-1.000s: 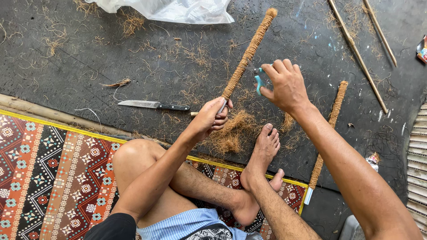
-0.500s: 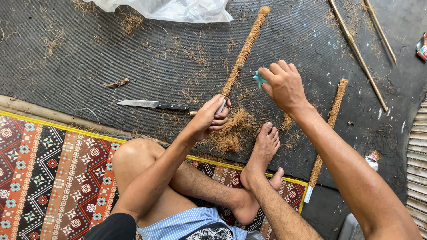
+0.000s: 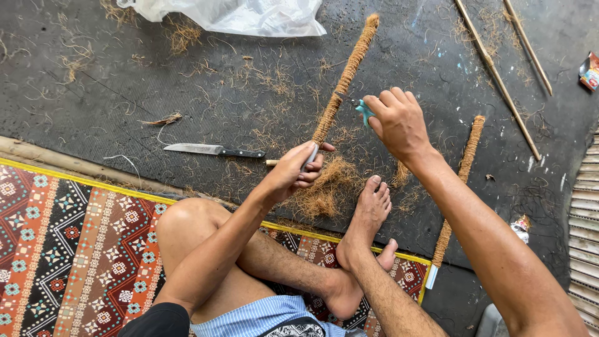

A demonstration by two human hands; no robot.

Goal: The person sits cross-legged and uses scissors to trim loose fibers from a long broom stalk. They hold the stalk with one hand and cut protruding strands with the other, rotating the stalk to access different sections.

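Note:
I sit cross-legged on a patterned mat. My left hand [image 3: 293,170] grips the lower end of a long stick wrapped in brown coconut fibre [image 3: 349,68], which slants up to the right over the dark floor. My right hand [image 3: 397,118] is closed on small teal-handled scissors [image 3: 362,111], held against the stick's middle. A clump of loose fibre [image 3: 324,190] lies under my left hand, beside my bare foot [image 3: 368,215].
A knife with a black handle [image 3: 212,150] lies on the floor to the left. A second fibre-wrapped stick [image 3: 462,181] lies at right, bare sticks [image 3: 496,75] beyond it. A white plastic bag [image 3: 243,14] sits at the top. The patterned mat [image 3: 75,249] covers the lower left.
The stick's top end has swung slightly left and up. My right hand has shifted a little with the scissors along the stick. My left hand stays on the lower end.

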